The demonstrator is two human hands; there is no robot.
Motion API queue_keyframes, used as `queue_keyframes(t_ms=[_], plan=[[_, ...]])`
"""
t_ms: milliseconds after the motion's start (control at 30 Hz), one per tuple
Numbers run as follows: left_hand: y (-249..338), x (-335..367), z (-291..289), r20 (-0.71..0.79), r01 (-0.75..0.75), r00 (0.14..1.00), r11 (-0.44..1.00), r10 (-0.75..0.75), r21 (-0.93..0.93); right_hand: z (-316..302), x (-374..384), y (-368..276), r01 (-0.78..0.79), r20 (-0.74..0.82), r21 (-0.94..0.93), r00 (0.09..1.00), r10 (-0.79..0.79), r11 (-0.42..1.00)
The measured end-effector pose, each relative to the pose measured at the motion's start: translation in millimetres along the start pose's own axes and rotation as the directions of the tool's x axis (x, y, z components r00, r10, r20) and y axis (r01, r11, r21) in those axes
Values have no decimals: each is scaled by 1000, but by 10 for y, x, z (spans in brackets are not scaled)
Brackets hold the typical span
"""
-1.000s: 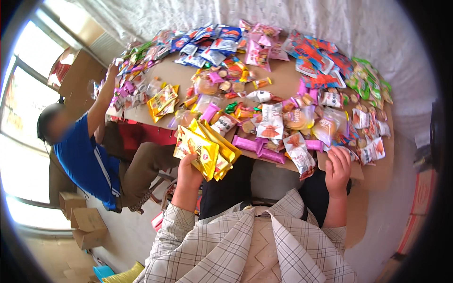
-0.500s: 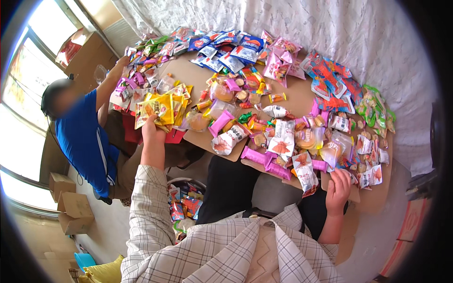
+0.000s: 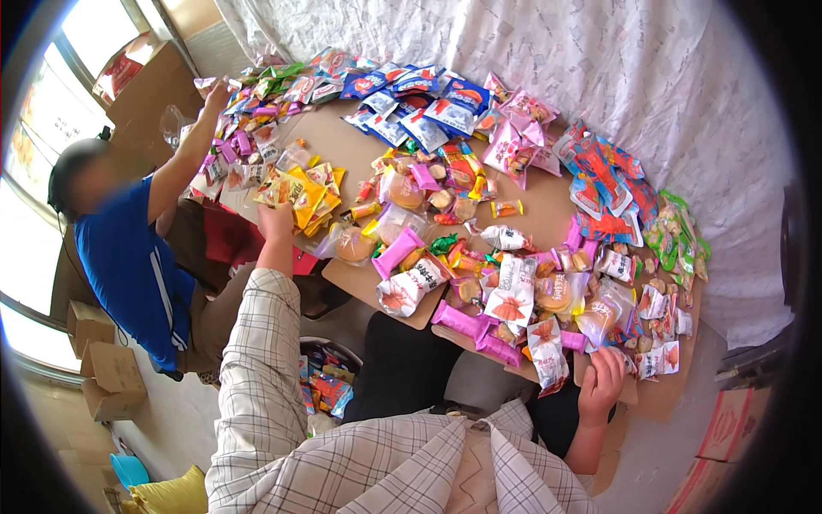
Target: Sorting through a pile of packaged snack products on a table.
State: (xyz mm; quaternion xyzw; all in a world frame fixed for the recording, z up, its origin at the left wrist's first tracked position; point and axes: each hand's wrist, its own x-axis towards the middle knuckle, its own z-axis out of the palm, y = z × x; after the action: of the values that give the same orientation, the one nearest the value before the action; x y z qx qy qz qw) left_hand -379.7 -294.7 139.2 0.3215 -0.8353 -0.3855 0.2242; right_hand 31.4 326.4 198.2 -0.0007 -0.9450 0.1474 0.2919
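My left hand (image 3: 276,223) reaches to the table's left side, its fingers closed on a small yellow snack packet (image 3: 272,189). Right beside it, several more yellow packets (image 3: 313,199) lie in a loose pile. My right hand (image 3: 603,379) rests at the near right edge of the cardboard, fingers loosely bent, with nothing visible in it; the fingertips are partly hidden. Close to that hand are a clear-wrapped round cake (image 3: 603,319), a white packet with a red picture (image 3: 547,353) and some small wrapped pieces. Purple wrapped bars (image 3: 463,320) lie along the near edge.
Blue-and-white packets (image 3: 447,111), pink bags (image 3: 516,147), red-and-blue packets (image 3: 606,178) and green bags (image 3: 676,236) line the far side. A co-worker in blue (image 3: 128,257) reaches in from the left. A filled tub (image 3: 332,385) stands by my knee; cardboard boxes (image 3: 116,381) sit on the floor.
My left hand has shifted slightly relative to the yellow pile, and the yellow packet in its fingers is tilted differently. My right hand stays at the edge. The co-worker's hand has risen.
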Motion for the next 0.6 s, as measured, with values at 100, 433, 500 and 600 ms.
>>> queue_keyframes(t_ms=[100,433,500,600], plan=[[-73,-39,23,15,112,994,993,-113,37,0,6,2,-11,16,-4,1000,11,1000],[139,-185,524,201,258,964,786,-173,-562,-2,19,-2,-26,37,-1,999,26,1000],[288,-169,650,187,276,960,799,-207,-534,-2,25,0,-24,39,-2,999,24,1000],[478,-119,833,237,310,948,784,-213,-538,-7,29,2,-29,52,4,998,29,1000]])
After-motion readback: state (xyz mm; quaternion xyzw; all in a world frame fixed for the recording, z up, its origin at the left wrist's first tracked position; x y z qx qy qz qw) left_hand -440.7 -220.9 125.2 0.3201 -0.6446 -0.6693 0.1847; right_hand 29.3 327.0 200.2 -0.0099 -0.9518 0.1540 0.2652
